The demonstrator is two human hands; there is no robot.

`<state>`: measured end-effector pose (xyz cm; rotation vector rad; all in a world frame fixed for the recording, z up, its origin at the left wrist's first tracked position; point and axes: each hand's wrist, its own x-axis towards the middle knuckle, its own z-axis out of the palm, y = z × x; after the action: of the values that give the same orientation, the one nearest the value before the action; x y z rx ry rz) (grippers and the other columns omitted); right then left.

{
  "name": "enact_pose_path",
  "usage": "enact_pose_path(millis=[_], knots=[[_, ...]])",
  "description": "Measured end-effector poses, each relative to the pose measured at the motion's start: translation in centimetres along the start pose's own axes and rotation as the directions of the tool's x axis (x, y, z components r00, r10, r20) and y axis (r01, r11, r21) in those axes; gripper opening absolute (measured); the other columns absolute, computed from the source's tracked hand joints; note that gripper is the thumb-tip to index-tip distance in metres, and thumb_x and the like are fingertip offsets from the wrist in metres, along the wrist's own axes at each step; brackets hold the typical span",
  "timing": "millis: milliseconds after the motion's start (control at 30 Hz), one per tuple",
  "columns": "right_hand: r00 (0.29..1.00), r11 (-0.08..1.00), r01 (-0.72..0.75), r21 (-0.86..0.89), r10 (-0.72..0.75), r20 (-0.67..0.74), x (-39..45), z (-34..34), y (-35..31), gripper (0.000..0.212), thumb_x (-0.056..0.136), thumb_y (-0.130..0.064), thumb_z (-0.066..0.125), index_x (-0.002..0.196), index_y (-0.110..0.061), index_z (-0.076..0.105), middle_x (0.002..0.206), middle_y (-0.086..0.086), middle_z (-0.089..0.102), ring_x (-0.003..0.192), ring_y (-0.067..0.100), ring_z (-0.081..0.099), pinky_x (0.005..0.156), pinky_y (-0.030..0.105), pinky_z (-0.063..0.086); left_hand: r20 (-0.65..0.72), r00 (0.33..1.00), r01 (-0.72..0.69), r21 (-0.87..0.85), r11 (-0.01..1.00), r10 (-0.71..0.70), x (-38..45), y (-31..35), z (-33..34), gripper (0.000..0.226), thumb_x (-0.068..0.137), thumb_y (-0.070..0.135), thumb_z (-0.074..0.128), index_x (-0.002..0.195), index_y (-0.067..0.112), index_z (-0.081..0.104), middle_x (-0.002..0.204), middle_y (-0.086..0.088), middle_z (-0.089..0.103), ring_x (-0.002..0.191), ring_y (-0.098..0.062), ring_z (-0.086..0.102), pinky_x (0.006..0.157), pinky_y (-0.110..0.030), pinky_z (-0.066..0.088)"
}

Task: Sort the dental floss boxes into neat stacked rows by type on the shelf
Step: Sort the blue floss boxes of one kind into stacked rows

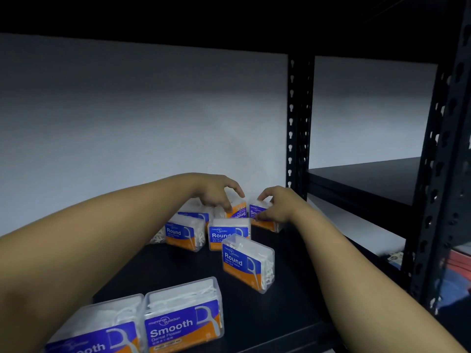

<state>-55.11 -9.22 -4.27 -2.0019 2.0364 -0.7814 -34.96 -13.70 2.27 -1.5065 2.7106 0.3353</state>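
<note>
From the head camera, you were mid-sort at the back of the black metal shelf (293, 289): your left hand (216, 192) had its fingers (228, 203) curled down onto a tilted clear plastic "Smooth" floss box (238, 211), and your right hand (274, 206) pinched another clear "Smooth" box (265, 220) just beside it. Judging by that, the next move called for carrying both forward to the two "Smooth" boxes (182, 319) at the front edge, clear of the loose "Round" boxes (246, 262) between; every box showed white floss picks packed inside.

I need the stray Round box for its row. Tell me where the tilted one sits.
The tilted Round floss box stands alone at mid-shelf, right of centre in the head view, just in front of another Round box and behind the two front Smooth boxes.
</note>
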Motion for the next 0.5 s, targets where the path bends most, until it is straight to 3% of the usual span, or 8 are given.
enact_pose_path(millis=[133,233,367,500], knots=[[0.999,1.000,-0.025,-0.002,0.025,-0.021,-0.1,-0.4,0.2,0.058,0.076,-0.038,0.087,0.129,-0.031,0.064,0.130,0.004,0.061,0.103,0.017,0.058,0.084,0.031,0.051,0.001,1.000,-0.025,0.053,0.998,0.025,0.2,0.2,-0.1,0.058,0.089,0.014,0.072,0.140,0.033,0.051,0.116,0.003,0.049,0.105,-0.018,0.053,0.085,-0.031,0.052],[0.999,0.999,-0.044,0.010,0.044,-0.023,-0.1,-0.5,0.4,0.057,0.076,-0.037,0.086,0.128,-0.031,0.065,0.128,0.004,0.061,0.101,0.017,0.057,0.082,0.030,0.051,-0.008,0.999,-0.032,0.082,0.996,0.033,0.9,0.7,0.3,0.057,0.086,0.023,0.077,0.137,0.028,0.053,0.122,0.000,0.057,0.109,-0.019,0.058,0.096,-0.036,0.054],[0.999,0.999,-0.050,0.023,0.050,-0.020,0.0,-0.5,0.4,0.056,0.076,-0.036,0.087,0.127,-0.032,0.065,0.118,0.001,0.059,0.095,0.017,0.059,0.073,0.028,0.049,-0.066,0.995,-0.070,0.100,0.993,0.077,1.7,1.3,1.3,0.061,0.081,0.032,0.081,0.136,0.026,0.053,0.115,0.004,0.052,0.102,-0.016,0.057,0.090,-0.031,0.053],[0.998,0.998,-0.055,0.037,0.055,-0.020,0.0,-0.4,0.6,0.055,0.076,-0.036,0.087,0.126,-0.032,0.066,0.111,-0.002,0.056,0.096,0.017,0.058,0.075,0.028,0.048,-0.102,0.990,-0.084,0.111,0.990,0.095,2.5,1.0,2.0,0.058,0.080,0.030,0.083,0.131,0.022,0.056,0.117,0.001,0.052,0.100,-0.016,0.055,0.080,-0.027,0.048]])
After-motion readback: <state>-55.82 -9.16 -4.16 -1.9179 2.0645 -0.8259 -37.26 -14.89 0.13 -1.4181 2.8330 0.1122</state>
